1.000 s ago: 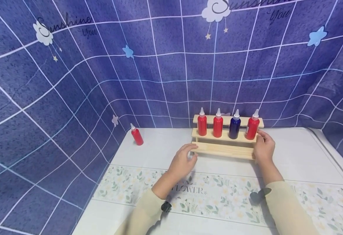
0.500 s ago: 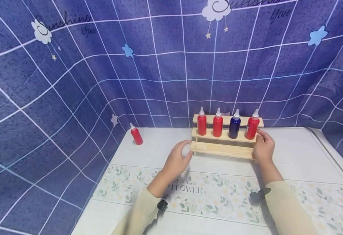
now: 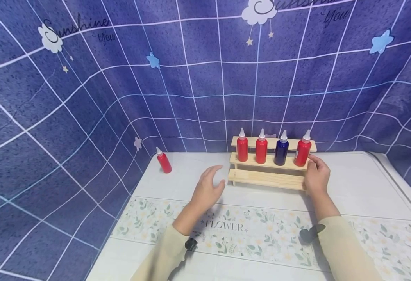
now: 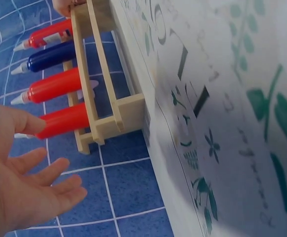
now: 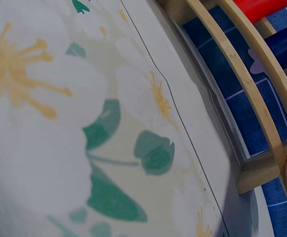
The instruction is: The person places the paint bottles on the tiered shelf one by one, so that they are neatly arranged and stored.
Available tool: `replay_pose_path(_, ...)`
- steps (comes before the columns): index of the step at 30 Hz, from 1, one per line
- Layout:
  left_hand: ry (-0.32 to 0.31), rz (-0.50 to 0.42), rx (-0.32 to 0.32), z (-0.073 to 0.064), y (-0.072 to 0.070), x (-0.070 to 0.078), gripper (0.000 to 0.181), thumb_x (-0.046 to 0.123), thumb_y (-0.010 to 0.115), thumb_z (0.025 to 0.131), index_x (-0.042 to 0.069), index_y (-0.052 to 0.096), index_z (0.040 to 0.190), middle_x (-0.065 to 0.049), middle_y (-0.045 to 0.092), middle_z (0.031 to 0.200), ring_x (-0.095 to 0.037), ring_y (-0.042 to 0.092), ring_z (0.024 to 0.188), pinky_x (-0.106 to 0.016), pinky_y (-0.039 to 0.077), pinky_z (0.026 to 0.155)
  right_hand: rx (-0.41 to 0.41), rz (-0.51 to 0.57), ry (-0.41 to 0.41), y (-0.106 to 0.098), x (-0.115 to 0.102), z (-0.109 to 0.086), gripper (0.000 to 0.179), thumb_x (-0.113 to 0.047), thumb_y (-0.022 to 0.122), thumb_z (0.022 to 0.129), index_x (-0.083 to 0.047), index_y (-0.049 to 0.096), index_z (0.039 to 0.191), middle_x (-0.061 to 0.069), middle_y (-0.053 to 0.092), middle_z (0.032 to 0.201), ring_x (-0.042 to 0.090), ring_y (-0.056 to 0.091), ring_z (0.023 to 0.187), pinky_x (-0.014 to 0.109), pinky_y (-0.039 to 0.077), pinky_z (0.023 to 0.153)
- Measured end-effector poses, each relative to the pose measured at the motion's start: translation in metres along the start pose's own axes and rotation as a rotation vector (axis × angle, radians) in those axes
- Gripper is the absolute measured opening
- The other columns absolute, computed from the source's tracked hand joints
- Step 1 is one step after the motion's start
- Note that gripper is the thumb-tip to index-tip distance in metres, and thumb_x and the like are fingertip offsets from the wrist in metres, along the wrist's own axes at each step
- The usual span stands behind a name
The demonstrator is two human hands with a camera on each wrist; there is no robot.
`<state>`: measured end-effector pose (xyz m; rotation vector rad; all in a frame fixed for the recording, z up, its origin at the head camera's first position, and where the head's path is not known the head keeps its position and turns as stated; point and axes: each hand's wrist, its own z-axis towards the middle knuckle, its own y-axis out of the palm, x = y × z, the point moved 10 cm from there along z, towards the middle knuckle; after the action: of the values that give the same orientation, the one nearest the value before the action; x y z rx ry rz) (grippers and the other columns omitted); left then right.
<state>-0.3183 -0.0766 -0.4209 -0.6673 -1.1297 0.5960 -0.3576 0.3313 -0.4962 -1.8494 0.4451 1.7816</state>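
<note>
A tiered wooden display rack [image 3: 267, 178] stands against the back curtain. Its middle step carries a row of squeeze bottles: red ones, such as the leftmost red bottle [image 3: 242, 149], and a dark blue bottle [image 3: 281, 151] second from the right. My right hand [image 3: 317, 176] grips the rack's right end, fingers partly hidden behind it. Left of the rack, my left hand [image 3: 207, 191] hovers apart from it, fingers spread and holding nothing. In the left wrist view, that hand's thumb overlaps a red bottle [image 4: 64, 121].
Another red squeeze bottle [image 3: 164, 162] stands alone at the table's back left. A white tablecloth [image 3: 191, 160] with a printed flower band covers the table. Behind and to the left hangs a blue grid-patterned curtain [image 3: 198, 78].
My left hand has let go of the rack's left end and moved left, away from it. My right hand stays on the right end; the bottles have not moved.
</note>
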Motion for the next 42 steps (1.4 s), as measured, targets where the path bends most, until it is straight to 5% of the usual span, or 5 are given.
replay_pose_path(23, -0.068, 0.033, 0.128, 0.005, -0.035, -0.028, 0.076, 0.043, 0.066, 0.098, 0.019, 0.038, 0.164, -0.015, 0.042, 0.168, -0.037, 0.035, 0.159, -0.060, 0.032, 0.129, 0.018, 0.025, -0.010, -0.002, 0.000, 0.001, 0.042, -0.018, 0.044, 0.109, -0.007, 0.062, 0.146, 0.010, 0.062, 0.135, -0.001, 0.048, 0.088, 0.011, 0.044, 0.066)
replay_pose_path(30, -0.099, 0.015, 0.150, 0.008, -0.043, -0.037, 0.077, 0.042, 0.067, 0.099, 0.019, 0.034, 0.165, -0.013, 0.041, 0.168, -0.036, 0.036, 0.158, -0.057, 0.033, 0.129, 0.004, 0.036, 0.031, -0.002, 0.006, 0.006, 0.043, -0.022, 0.042, 0.111, -0.012, 0.061, 0.148, 0.011, 0.059, 0.147, -0.001, 0.053, 0.072, 0.015, 0.047, 0.052)
replay_pose_path(34, -0.080, -0.024, 0.176, 0.011, -0.050, -0.034, 0.077, 0.039, 0.067, 0.098, 0.017, 0.034, 0.165, -0.015, 0.041, 0.168, -0.038, 0.038, 0.157, -0.059, 0.034, 0.129, 0.003, 0.027, 0.016, -0.001, 0.003, 0.007, 0.043, -0.021, 0.041, 0.112, -0.010, 0.060, 0.149, 0.010, 0.055, 0.158, 0.008, 0.054, 0.126, 0.019, 0.050, 0.101)
replay_pose_path(37, -0.081, -0.043, 0.196, 0.010, -0.055, -0.034, 0.078, 0.038, 0.067, 0.098, 0.019, 0.033, 0.165, -0.015, 0.043, 0.167, -0.038, 0.039, 0.156, -0.059, 0.036, 0.127, -0.009, 0.013, 0.025, 0.001, 0.002, 0.005, 0.043, -0.022, 0.040, 0.112, -0.011, 0.059, 0.150, 0.007, 0.052, 0.162, 0.010, 0.048, 0.138, 0.024, 0.042, 0.117)
replay_pose_path(42, -0.111, -0.058, 0.207, 0.008, -0.061, -0.042, 0.079, 0.038, 0.067, 0.099, 0.022, 0.029, 0.167, -0.012, 0.043, 0.167, -0.036, 0.038, 0.157, -0.060, 0.036, 0.127, -0.012, -0.020, 0.045, 0.001, 0.003, 0.002, 0.043, -0.022, 0.040, 0.112, -0.014, 0.060, 0.150, 0.007, 0.056, 0.158, 0.002, 0.054, 0.109, 0.013, 0.049, 0.080)
